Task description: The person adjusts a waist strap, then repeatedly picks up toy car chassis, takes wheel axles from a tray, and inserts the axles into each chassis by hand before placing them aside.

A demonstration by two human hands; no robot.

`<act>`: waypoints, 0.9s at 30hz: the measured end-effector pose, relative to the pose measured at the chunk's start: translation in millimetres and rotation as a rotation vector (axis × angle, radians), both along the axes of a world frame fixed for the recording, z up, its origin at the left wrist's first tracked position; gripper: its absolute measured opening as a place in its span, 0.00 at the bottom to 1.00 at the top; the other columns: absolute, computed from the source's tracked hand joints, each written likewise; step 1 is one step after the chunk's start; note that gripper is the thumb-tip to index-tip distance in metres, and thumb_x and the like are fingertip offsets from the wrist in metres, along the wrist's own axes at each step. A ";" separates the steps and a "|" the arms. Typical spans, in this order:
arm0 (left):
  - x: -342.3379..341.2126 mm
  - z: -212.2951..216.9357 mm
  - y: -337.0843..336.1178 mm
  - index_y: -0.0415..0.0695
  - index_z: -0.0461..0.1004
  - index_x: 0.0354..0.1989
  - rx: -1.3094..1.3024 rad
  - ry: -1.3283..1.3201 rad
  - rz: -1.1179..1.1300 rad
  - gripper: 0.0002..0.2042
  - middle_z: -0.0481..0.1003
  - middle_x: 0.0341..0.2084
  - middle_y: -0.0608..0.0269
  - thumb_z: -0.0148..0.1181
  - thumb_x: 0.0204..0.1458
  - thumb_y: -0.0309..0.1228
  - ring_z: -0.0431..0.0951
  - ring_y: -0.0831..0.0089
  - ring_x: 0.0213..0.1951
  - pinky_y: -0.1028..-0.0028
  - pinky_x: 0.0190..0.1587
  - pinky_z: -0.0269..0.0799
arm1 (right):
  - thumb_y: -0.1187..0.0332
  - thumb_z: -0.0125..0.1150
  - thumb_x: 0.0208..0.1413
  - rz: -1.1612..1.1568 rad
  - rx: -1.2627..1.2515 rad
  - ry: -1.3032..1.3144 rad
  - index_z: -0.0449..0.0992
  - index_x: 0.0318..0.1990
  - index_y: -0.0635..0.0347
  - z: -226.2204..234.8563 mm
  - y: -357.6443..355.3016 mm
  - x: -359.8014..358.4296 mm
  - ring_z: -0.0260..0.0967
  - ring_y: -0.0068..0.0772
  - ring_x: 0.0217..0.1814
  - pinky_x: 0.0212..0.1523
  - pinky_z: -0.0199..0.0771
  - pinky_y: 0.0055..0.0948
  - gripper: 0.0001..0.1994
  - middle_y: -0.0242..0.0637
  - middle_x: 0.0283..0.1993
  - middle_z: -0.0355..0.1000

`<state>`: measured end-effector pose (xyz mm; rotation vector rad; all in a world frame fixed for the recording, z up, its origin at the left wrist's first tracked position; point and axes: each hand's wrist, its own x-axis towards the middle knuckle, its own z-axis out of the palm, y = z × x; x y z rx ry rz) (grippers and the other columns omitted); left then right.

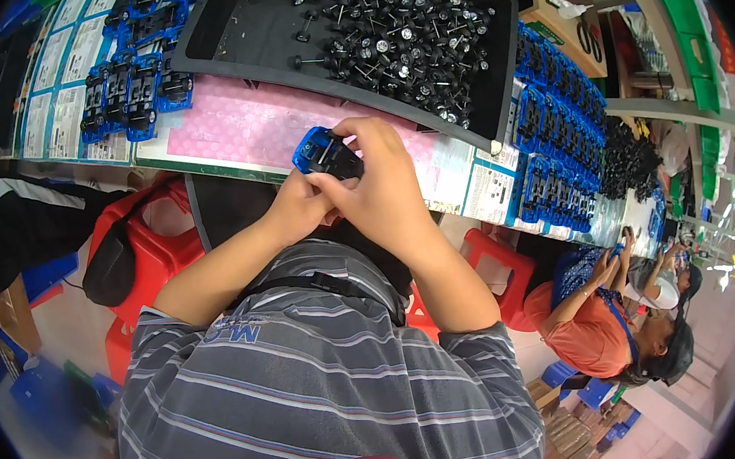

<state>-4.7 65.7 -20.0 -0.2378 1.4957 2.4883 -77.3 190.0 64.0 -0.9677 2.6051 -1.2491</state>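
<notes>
Just in front of the table's near edge, a blue toy car [311, 145] with a black underside is held between my two hands. My left hand [297, 208] grips it from below and is partly hidden behind the right. My right hand [384, 171] closes round its right side, thumb and fingers on the black chassis. Beyond them a large black tray [240, 26] stands on the table. Heaped in it are wheel-and-axle sets [408, 38], black wheels with silvery hubs on thin metal rods.
Pink bubble wrap [231, 123] lies before the tray. Blue cars with black undersides stand in rows at left [120, 98] and right [555, 126]. Farther right is a pile of black parts [628, 159]. Red stools [163, 243] are below the table; a co-worker in orange [591, 332] sits at right.
</notes>
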 end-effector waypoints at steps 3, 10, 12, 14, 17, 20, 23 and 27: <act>5.3 -2.1 -7.9 0.44 0.71 0.43 0.013 -0.020 -0.033 0.08 0.72 0.20 0.69 0.62 0.59 0.31 0.71 0.82 0.20 0.80 0.20 0.64 | 0.69 0.77 0.40 0.031 0.056 0.011 0.71 0.48 0.67 0.4 -4.8 0.6 0.70 0.47 0.49 0.51 0.71 0.40 0.27 0.46 0.46 0.72; 13.4 7.0 -17.6 0.44 0.72 0.42 0.014 -0.030 0.059 0.09 0.74 0.23 0.69 0.62 0.60 0.34 0.74 0.84 0.22 0.82 0.22 0.67 | 0.67 0.79 0.38 0.115 0.002 -0.051 0.70 0.56 0.66 -3.7 17.2 0.7 0.71 0.49 0.54 0.55 0.71 0.40 0.35 0.48 0.52 0.72; 15.2 3.1 -20.0 0.44 0.72 0.42 0.010 -0.039 0.075 0.09 0.74 0.23 0.69 0.62 0.60 0.35 0.74 0.84 0.21 0.82 0.22 0.67 | 0.66 0.80 0.37 0.100 0.012 -0.115 0.70 0.56 0.66 -3.4 16.7 4.1 0.71 0.50 0.55 0.55 0.71 0.40 0.36 0.49 0.53 0.72; 15.4 3.7 -23.6 0.43 0.72 0.42 -0.017 -0.041 0.118 0.11 0.75 0.22 0.68 0.60 0.61 0.38 0.74 0.83 0.21 0.81 0.22 0.69 | 0.68 0.80 0.36 0.148 0.010 0.043 0.72 0.55 0.65 -2.1 14.6 7.0 0.72 0.50 0.54 0.55 0.72 0.39 0.35 0.48 0.53 0.73; 19.0 -2.1 -34.2 0.42 0.62 0.62 0.128 -0.107 0.057 0.20 0.74 0.41 0.64 0.55 0.63 0.33 0.75 0.80 0.34 0.79 0.28 0.70 | 0.72 0.80 0.35 0.116 0.038 -0.016 0.73 0.53 0.65 -6.5 19.9 10.2 0.73 0.49 0.53 0.54 0.73 0.39 0.33 0.48 0.51 0.74; 18.9 -1.2 -35.1 0.41 0.58 0.66 0.129 -0.058 0.046 0.24 0.74 0.44 0.63 0.55 0.63 0.31 0.76 0.78 0.36 0.79 0.30 0.72 | 0.75 0.78 0.36 0.056 -0.005 -0.037 0.74 0.52 0.65 -11.0 18.1 13.5 0.74 0.50 0.51 0.53 0.74 0.38 0.30 0.47 0.50 0.74; 20.5 0.0 -38.8 0.39 0.56 0.67 0.015 -0.002 0.011 0.26 0.73 0.45 0.63 0.55 0.64 0.30 0.76 0.78 0.38 0.78 0.33 0.74 | 0.76 0.78 0.36 0.050 0.045 -0.017 0.74 0.52 0.67 -13.3 13.2 14.0 0.73 0.50 0.51 0.52 0.75 0.36 0.30 0.49 0.50 0.73; 21.5 6.2 -47.6 0.40 0.57 0.67 -0.094 0.040 0.027 0.24 0.72 0.49 0.63 0.54 0.65 0.32 0.75 0.78 0.44 0.76 0.41 0.76 | 0.71 0.80 0.36 0.127 0.015 -0.102 0.73 0.53 0.67 -14.1 12.1 13.1 0.72 0.50 0.53 0.53 0.74 0.38 0.32 0.50 0.51 0.72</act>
